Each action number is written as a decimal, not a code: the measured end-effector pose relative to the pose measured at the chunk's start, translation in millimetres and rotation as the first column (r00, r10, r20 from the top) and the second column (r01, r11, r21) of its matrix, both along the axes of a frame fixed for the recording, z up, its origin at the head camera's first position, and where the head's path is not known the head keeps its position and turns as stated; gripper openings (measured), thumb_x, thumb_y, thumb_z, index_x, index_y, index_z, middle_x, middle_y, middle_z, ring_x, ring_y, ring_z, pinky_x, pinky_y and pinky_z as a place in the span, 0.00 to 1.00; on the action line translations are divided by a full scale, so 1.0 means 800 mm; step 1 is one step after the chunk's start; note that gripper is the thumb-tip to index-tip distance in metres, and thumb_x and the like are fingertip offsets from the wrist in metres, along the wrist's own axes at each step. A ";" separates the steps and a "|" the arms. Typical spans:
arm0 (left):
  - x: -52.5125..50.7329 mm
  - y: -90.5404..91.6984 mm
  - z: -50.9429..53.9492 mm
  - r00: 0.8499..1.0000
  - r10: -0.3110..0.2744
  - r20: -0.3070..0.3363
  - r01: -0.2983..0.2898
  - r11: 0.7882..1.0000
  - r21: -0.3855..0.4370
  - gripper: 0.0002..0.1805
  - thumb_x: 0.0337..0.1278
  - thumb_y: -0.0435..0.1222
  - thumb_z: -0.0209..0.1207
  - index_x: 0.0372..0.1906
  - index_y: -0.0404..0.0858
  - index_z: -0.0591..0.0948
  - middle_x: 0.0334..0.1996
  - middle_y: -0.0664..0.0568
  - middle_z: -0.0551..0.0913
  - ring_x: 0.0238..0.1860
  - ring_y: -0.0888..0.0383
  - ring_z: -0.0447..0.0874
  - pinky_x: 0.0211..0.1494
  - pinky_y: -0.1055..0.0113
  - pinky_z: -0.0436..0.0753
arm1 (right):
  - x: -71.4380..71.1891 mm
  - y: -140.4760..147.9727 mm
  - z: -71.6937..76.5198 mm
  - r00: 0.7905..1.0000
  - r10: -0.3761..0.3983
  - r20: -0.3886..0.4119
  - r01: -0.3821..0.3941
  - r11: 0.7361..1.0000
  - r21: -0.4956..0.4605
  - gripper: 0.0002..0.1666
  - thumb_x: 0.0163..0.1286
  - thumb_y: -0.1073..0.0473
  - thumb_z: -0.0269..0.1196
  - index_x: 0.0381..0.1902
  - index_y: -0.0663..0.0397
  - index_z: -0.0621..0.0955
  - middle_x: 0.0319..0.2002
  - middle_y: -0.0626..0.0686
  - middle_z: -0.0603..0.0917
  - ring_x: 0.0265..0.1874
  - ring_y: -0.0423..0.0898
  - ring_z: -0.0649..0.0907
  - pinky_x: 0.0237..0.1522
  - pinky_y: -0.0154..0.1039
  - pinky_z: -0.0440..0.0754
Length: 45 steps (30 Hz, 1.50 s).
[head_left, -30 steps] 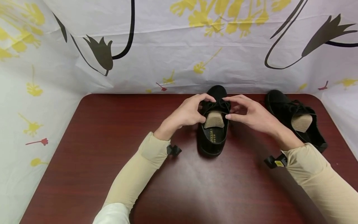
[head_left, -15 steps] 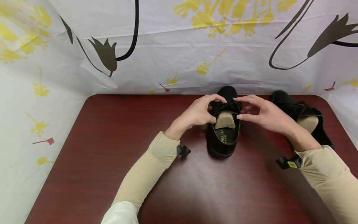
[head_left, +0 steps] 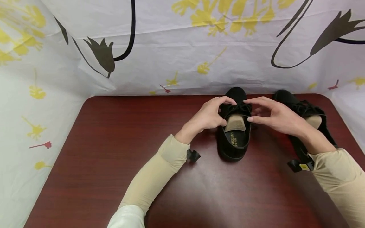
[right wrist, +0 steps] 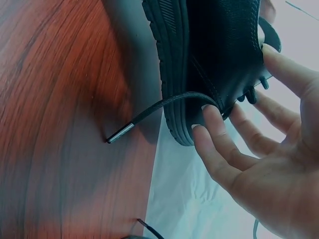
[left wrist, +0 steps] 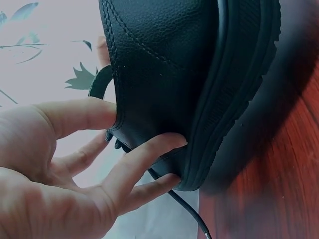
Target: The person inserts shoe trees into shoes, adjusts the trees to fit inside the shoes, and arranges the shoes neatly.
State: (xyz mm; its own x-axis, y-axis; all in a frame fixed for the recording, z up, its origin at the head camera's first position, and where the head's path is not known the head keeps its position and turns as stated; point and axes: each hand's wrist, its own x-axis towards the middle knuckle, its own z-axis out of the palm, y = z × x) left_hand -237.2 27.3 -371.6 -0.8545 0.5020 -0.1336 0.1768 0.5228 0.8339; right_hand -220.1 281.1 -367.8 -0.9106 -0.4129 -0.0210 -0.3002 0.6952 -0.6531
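A black lace-up shoe (head_left: pixel 232 154) stands on the table, toe toward the back wall, its beige tongue lining (head_left: pixel 235 123) folded into view. My left hand (head_left: pixel 209 114) holds its left side near the laces, thumb at the opening's edge and fingers along the leather upper (left wrist: pixel 154 45). On the other side my right hand (head_left: pixel 275 115) holds it likewise, thumb at the rim and fingertips against the front side. A loose lace end (right wrist: pixel 154 107) with a metal tip hangs by the sole in the right wrist view; another lace end (left wrist: pixel 187 206) shows in the left wrist view.
A second black shoe (head_left: pixel 309 109) lies angled at the table's right, partly hidden by my right hand and forearm. The dark red table (head_left: pixel 128 142) meets a white printed cloth (head_left: pixel 159 63) at the back and sides.
The shoe between my hands has slid right along the table, closer to the second shoe, and both hands have moved with it. The hold looks the same. The head view has shifted slightly.
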 end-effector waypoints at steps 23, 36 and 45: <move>-0.008 0.027 -0.005 0.999 0.043 -0.020 -0.043 0.999 -0.025 0.38 0.44 0.22 0.68 0.59 0.57 0.78 0.60 0.61 0.73 0.43 0.57 0.69 0.39 0.68 0.72 | -0.006 0.022 0.007 0.996 -0.028 -0.079 0.032 0.998 0.052 0.31 0.62 0.55 0.73 0.64 0.38 0.78 0.58 0.48 0.76 0.44 0.25 0.80 0.41 0.17 0.72; 0.004 0.066 -0.009 0.999 0.007 -0.041 -0.011 0.996 -0.089 0.36 0.46 0.26 0.70 0.59 0.61 0.78 0.58 0.67 0.72 0.60 0.67 0.71 0.49 0.74 0.71 | 0.013 0.063 0.004 0.993 -0.086 -0.079 0.094 0.990 0.108 0.32 0.59 0.55 0.75 0.62 0.38 0.79 0.55 0.44 0.75 0.41 0.16 0.76 0.35 0.18 0.69; 0.000 0.069 -0.009 0.999 0.015 -0.043 -0.019 0.994 -0.107 0.37 0.47 0.27 0.71 0.60 0.62 0.77 0.60 0.67 0.71 0.61 0.66 0.70 0.48 0.72 0.72 | 0.006 0.065 0.006 0.991 -0.090 -0.095 0.103 0.983 0.152 0.33 0.59 0.53 0.75 0.63 0.41 0.79 0.58 0.51 0.78 0.39 0.14 0.74 0.33 0.16 0.67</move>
